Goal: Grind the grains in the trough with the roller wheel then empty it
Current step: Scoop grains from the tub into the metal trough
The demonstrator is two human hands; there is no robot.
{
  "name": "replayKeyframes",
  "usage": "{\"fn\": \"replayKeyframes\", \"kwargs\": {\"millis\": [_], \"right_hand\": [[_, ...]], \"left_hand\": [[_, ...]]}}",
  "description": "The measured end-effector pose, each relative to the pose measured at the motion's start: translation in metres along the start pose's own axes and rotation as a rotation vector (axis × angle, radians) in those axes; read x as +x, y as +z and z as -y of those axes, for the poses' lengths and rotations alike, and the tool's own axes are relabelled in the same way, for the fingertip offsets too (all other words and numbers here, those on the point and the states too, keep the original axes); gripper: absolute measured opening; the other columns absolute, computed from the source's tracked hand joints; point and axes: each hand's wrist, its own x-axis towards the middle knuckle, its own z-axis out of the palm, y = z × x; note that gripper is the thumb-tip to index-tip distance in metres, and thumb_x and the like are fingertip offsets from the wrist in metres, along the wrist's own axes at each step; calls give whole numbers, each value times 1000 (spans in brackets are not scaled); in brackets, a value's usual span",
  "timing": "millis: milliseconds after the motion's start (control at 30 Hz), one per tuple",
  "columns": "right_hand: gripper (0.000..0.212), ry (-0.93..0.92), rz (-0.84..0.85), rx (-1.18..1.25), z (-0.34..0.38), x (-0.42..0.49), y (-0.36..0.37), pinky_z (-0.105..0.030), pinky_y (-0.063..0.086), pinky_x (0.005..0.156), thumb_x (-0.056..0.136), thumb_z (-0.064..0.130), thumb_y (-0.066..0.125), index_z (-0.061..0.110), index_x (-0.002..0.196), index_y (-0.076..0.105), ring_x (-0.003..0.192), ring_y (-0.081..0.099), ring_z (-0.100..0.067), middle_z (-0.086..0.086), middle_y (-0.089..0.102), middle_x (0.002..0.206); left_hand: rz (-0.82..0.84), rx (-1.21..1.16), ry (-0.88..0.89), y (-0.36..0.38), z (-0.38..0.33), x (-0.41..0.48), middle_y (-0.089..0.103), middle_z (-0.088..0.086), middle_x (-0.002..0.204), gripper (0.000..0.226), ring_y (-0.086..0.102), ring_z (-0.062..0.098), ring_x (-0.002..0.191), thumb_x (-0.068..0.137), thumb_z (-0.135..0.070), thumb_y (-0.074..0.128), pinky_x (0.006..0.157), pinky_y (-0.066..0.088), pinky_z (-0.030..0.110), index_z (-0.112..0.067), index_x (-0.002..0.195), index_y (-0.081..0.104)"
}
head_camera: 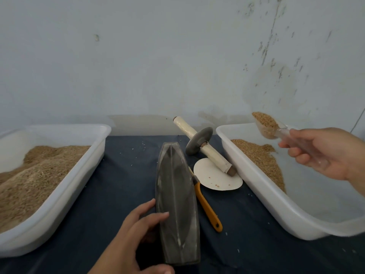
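On dark table: gripping trough, probably heavy and rigid, by its 8 o'clock rim with left hand; pinching heaped scoop at 2 o'clock with right hand.

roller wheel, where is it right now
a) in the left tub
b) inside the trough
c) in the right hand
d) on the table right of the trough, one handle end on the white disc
D: the roller wheel lies outside the trough, with one handle end resting on the white disc. The right hand holds a scoop instead.
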Motion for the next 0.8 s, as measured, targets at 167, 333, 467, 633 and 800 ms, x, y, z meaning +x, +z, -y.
{"fn": "replayKeyframes", "kwargs": {"millis": [167,333,467,633,800], "right_hand": [[44,-10,190,-55,17,-40,46,-21,42,36,65,29,75,-4,95,73,54,52,-14,-12,66,80],[27,21,330,-150,16,-72,116,-21,44,38,77,22,76,0,93,75,53,55,-13,-12,72,83],[27,45,313,-374,3,-71,160,-24,48,49,93,28,64,2,98,71,54,58,-14,-10,72,76],[26,84,250,-511,-5,-66,191,-17,42,39,94,27,62,4,108,63,41,56,-8,-7,66,78],[24,73,232,-606,-7,-73,189,-15,40,38,96,23,58,4,109,60,38,52,-7,-6,61,75]], "left_hand": [[-37,-40,-62,0,-6,0,20,-34,147,83,42,-5,130,55,-76,76,101,46,24,-55,131,48],[-21,-1,-90,0,-6,-2,16,-36,148,86,41,-8,129,55,-79,73,100,47,26,-64,131,36],[-3,26,-98,-2,-5,-2,12,-39,147,85,40,-11,128,55,-80,73,100,46,22,-67,129,33],[47,17,-126,-4,-5,-2,9,-41,146,83,41,-11,126,55,-81,71,101,45,22,-69,127,32],[39,8,-102,-3,-4,-2,10,-39,147,79,39,-10,129,55,-80,71,102,44,23,-68,126,37]]}}
